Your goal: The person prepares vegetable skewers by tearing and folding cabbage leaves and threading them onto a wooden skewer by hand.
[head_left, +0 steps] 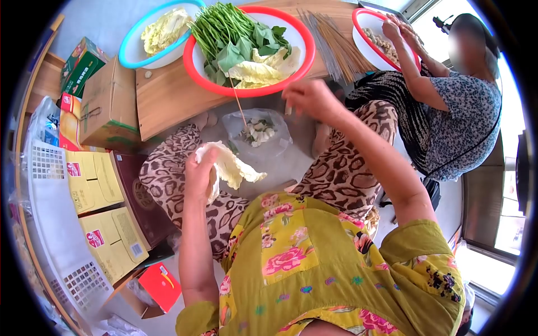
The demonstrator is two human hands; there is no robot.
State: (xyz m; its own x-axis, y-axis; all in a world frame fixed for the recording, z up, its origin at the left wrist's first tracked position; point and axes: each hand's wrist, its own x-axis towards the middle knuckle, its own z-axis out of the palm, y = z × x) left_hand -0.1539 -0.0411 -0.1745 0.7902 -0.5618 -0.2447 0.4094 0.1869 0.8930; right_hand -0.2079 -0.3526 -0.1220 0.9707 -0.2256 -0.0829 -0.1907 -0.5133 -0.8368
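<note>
The left hand pinches a cabbage leaf, its long axis running toward four o'clock (frilly tip outward). Well apart, toward two o'clock, the right hand curls near the red-rimmed bowl of greens; whether it grips anything, I cannot tell.

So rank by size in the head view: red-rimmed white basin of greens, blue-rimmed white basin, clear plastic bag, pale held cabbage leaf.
Red-rimmed basin of greens
Blue-rimmed basin
Clear bag, nearer held leaf: too alike to rank
</note>
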